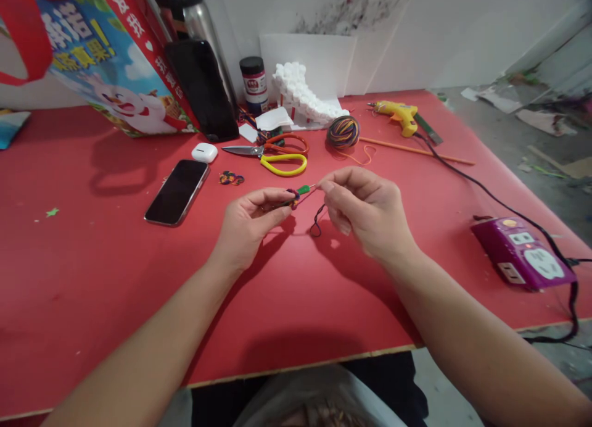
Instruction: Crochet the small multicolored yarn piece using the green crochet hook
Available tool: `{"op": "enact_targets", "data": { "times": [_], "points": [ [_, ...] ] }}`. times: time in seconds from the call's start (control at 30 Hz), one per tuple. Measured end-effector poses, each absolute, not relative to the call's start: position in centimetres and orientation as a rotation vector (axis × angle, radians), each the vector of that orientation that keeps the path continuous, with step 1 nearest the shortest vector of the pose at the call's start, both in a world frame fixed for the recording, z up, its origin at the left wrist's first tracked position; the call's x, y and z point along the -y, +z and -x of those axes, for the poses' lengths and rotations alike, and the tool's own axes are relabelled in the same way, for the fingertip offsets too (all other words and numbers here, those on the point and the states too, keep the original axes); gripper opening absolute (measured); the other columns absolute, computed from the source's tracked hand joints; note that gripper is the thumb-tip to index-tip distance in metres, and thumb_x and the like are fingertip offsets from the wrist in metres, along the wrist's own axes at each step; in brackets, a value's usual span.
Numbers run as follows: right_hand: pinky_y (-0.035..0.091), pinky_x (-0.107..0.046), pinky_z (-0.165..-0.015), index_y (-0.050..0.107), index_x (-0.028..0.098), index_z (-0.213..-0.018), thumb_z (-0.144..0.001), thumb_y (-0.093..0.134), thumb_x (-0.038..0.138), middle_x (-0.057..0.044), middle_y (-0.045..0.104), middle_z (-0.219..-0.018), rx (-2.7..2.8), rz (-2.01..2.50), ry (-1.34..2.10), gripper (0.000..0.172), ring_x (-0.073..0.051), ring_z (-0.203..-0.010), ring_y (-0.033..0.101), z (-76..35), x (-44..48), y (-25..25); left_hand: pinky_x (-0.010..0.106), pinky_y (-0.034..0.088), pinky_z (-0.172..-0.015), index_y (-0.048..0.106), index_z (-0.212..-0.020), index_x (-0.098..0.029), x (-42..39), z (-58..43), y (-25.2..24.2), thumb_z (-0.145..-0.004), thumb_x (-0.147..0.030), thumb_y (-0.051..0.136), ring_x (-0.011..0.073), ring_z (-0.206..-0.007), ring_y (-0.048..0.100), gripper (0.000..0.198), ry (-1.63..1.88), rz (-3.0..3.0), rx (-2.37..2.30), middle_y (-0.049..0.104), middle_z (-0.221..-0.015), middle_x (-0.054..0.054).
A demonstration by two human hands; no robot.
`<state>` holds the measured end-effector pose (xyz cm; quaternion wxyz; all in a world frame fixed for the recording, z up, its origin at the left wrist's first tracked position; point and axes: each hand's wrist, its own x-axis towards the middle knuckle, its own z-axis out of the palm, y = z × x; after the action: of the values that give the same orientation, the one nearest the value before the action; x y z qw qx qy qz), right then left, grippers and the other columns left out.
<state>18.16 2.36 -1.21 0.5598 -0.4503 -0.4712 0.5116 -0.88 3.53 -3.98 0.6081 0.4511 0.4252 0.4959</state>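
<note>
My left hand [250,223] pinches a small multicoloured crochet piece [292,198] between thumb and fingers. Out of the same grip a crochet hook [303,190] with a green handle and thin metal tip points right. At that tip the thumb and forefinger of my right hand [365,208] are closed on a thin dark strand of yarn [317,220], whose loose end curls below. Whether these fingers also touch the metal tip I cannot tell. Another small crocheted piece [231,178] lies on the table beyond my left hand.
On the red table [296,303] are scissors [282,155], a yarn ball [343,132], a phone [178,192], an earbud case [204,152] and a stick [416,150]. A yellow glue gun [398,115] and a purple power strip [522,252] with cords stand right. A gift bag [115,63] is back left.
</note>
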Motion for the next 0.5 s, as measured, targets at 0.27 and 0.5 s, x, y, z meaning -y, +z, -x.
{"op": "enact_targets", "data": {
  "times": [0.27, 0.5],
  "points": [
    [0.030, -0.023, -0.040, 0.066, 0.019, -0.081, -0.091, 0.072, 0.028, 0.007, 0.054, -0.053, 1.231, 1.116, 1.144, 0.014, -0.006, -0.040, 0.042, -18.0, -2.3, -1.3, 0.032, 0.060, -0.091, 0.086, -0.082, -0.020, -2.5, 0.0, -2.8, -0.075, -0.021, 0.090, 0.0208, -0.097, 0.073, 0.008, 1.065, -1.194, -0.939, 0.078, -0.097, 0.006],
    [0.034, -0.025, -0.046, 0.066, 0.020, -0.082, -0.091, 0.070, 0.029, 0.007, 0.054, -0.055, 1.312, 1.139, 1.077, 0.013, -0.008, -0.047, 0.047, -18.1, -2.6, -2.0, 0.031, 0.061, -0.075, 0.084, -0.075, -0.020, -2.4, -0.2, -3.1, -0.070, -0.020, 0.093, 0.0177, -0.077, 0.072, 0.011, 1.046, -1.023, -0.967, 0.078, -0.086, 0.005]
  ]
}}
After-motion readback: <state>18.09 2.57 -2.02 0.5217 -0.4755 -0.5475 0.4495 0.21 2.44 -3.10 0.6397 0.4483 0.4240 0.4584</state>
